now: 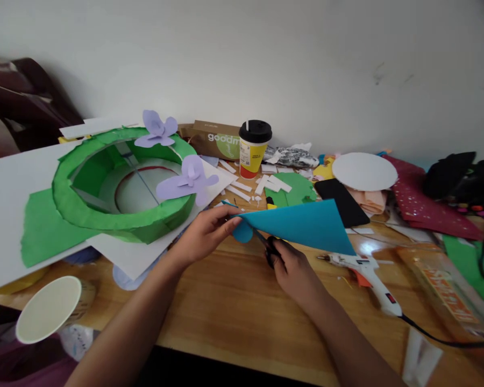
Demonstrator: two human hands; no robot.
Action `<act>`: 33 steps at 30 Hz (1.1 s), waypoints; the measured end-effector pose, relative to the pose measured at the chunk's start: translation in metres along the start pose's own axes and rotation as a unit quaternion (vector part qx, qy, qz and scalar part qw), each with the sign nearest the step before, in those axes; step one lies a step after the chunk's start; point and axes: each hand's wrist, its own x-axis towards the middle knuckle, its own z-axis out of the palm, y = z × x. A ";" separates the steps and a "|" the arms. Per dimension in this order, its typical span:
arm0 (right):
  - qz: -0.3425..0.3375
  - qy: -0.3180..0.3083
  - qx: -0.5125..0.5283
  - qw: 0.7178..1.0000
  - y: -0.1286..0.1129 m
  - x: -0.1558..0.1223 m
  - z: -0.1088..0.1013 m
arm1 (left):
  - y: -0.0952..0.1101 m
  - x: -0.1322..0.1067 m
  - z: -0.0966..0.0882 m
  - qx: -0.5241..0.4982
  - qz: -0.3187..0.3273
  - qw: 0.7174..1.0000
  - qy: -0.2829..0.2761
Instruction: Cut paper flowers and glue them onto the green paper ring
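A sheet of blue paper (pixel 302 224) is pinched at its left end by my left hand (pixel 205 230), thumb and fingers closed on it. A rounded blue piece (pixel 242 232) hangs just below that pinch, and I cannot tell whether it is still joined to the sheet. My right hand (pixel 292 263) is wrapped round the dark handles of a pair of scissors (pixel 271 251). The blades point up and left against the sheet's lower edge, close to my left fingertips. Left of my hands stands a green paper ring (pixel 105 217) bearing two purple paper butterflies (pixel 189 180).
A glue gun (pixel 363 266) lies to the right, its cord trailing off. Behind my hands are a lidded paper cup (pixel 253 150), white paper strips (pixel 242 187) and a black phone (pixel 341 201). An open paper cup (pixel 50 309) is at the lower left.
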 end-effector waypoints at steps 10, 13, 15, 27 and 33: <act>-0.001 -0.016 0.010 1.000 0.000 0.000 0.000 | -0.005 0.000 0.010 -0.004 0.016 0.996 0.088; -0.001 -0.013 0.007 1.000 0.000 -0.001 0.001 | -0.003 0.000 0.009 0.004 0.004 0.996 0.092; 0.003 -0.020 0.002 1.000 0.000 -0.001 0.001 | -0.002 0.001 0.009 0.003 -0.001 0.996 0.091; 0.013 -0.044 0.054 0.997 -0.007 0.001 -0.003 | -0.005 0.003 0.011 -0.090 -0.026 0.992 0.087; 0.000 -0.053 0.109 0.993 -0.011 0.000 -0.005 | -0.011 0.003 0.020 -0.234 -0.071 0.966 0.084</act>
